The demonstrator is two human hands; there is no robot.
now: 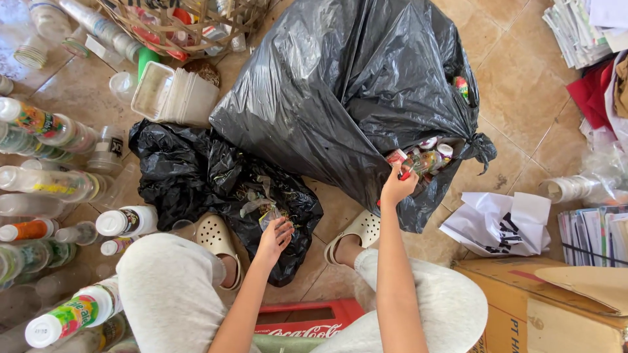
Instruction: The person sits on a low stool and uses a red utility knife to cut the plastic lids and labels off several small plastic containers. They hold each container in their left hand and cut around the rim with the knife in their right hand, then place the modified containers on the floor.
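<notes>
Black small bag (pixel 216 176) under left grip (pixel 275 236) (fingers loosely curled).

Beige tiled floor (pixel 517 85) in even daylight. Stacked papers (pixel 575 29) at the upper right, a brown cardboard box (pixel 549 307) at the lower right, a woven basket (pixel 190 23) at the top.

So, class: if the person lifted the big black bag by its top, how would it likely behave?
The big black bag would probably sag and crumple, since its thin film is creased. It looks light for its bulk, seemingly holding small bottles. These may spill from the opening by the right hand.
</notes>
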